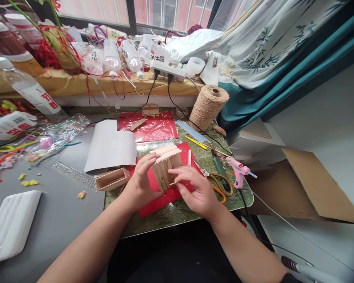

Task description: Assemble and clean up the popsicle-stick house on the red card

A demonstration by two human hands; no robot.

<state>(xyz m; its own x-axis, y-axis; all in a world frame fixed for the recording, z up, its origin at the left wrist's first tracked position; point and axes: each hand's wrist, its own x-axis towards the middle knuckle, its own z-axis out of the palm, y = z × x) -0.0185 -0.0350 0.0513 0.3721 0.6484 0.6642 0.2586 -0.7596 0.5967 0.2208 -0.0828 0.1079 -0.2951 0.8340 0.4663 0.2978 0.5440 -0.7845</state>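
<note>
A small house made of pale wooden craft sticks [166, 163] rests on a red sheet [157, 204] near the table's front. My left hand [141, 182] grips its left side, fingers curled over the top edge. My right hand [196, 190] holds the lower right side, fingers pressed against the front wall. A second stick-built open box [112, 179] lies just left of my left hand, untouched.
Orange-handled scissors [220, 186], a pink glue gun [238, 171] and a dark tool lie to the right. A twine spool [208, 106] stands behind. White folded card [110, 145], a clear ruler [75, 175] and a white case [11, 224] sit left. Bottles and a power strip [168, 70] crowd the sill.
</note>
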